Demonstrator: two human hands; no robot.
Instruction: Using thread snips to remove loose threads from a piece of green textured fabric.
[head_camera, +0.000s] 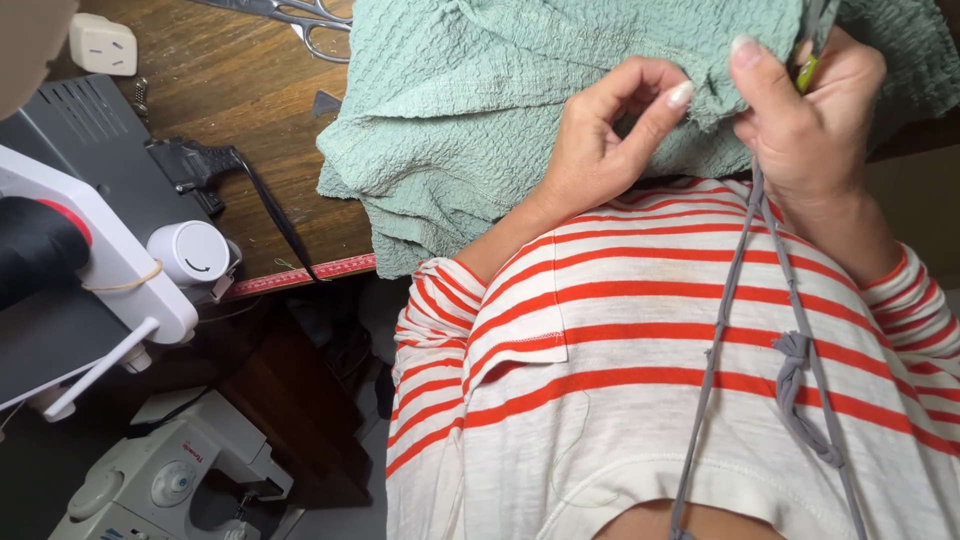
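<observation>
Dark wooden table (230, 90) — scissors (300, 15) lie there; both hands (600, 140) (810, 120) pinch green crinkled fabric (480, 110).

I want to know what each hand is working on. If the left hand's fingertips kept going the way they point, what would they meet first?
Probably the green crinkled fabric: the left hand already pinches its edge, fingertips pointing toward the right hand.

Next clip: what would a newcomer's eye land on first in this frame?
Probably the red-and-white striped top filling the lower right, with a grey knotted cord hanging over it. Above it, the left hand and right hand pinch the edge of crinkled green fabric heaped on the wooden table.
</observation>
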